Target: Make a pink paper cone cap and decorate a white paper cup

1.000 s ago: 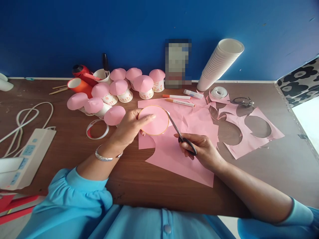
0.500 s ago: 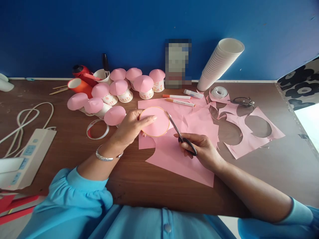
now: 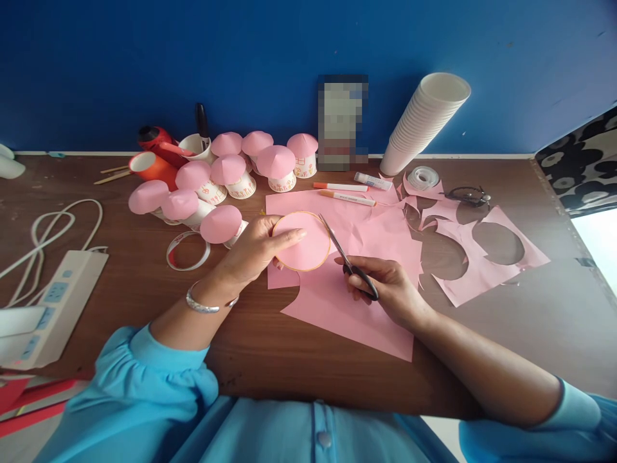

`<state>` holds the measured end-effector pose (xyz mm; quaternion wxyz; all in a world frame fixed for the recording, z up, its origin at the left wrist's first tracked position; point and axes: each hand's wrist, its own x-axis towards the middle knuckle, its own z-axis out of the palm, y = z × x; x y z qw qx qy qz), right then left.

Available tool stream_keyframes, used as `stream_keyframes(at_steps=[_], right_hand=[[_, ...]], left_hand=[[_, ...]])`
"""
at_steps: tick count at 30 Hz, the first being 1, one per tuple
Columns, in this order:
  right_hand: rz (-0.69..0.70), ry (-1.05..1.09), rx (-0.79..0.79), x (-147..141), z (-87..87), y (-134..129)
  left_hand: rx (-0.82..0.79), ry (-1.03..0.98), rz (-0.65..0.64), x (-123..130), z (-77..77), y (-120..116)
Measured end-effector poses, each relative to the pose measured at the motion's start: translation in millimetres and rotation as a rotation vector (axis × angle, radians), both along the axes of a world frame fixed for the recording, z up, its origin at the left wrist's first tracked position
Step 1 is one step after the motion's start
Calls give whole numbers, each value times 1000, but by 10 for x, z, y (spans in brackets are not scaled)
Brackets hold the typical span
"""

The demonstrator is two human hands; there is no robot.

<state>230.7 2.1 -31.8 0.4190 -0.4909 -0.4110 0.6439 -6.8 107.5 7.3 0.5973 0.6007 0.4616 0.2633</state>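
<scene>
A round pink paper disc (image 3: 308, 247) with a yellow-orange edge line is pinched in my left hand (image 3: 260, 247), the thumb lying on top of it. My right hand (image 3: 385, 283) grips black-handled scissors (image 3: 340, 247), whose blades point up and left, the tip by the disc's upper right edge. Beneath both lie large pink sheets (image 3: 357, 308) with curved cutouts. To the left, several small white cups wear pink cone tops, one of them the nearest cone (image 3: 220, 224).
Behind the sheets lie two markers (image 3: 347, 197) and a glue stick (image 3: 373, 181). A tall cup stack (image 3: 419, 128) leans at the wall. Right are a tape roll (image 3: 423, 179) and paper scraps (image 3: 482, 270); left, a paper ring (image 3: 174, 260) and a power strip (image 3: 67, 302).
The pink disc has shifted slightly down and to the right in my left hand. The scissors have barely moved, and their tip now sits nearer the disc's top right edge.
</scene>
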Motion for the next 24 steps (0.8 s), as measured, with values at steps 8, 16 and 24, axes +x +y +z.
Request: stream_keyframes(at_steps=[8, 16, 24], right_hand=[[5, 0, -5, 11, -10, -7], [0, -8, 3, 6, 5, -3], [3, -12, 6, 9, -8, -7]], left_hand=[[13, 29, -10, -9, -2, 5], [35, 43, -25, -1, 23, 0], [36, 27, -41, -2, 10, -2]])
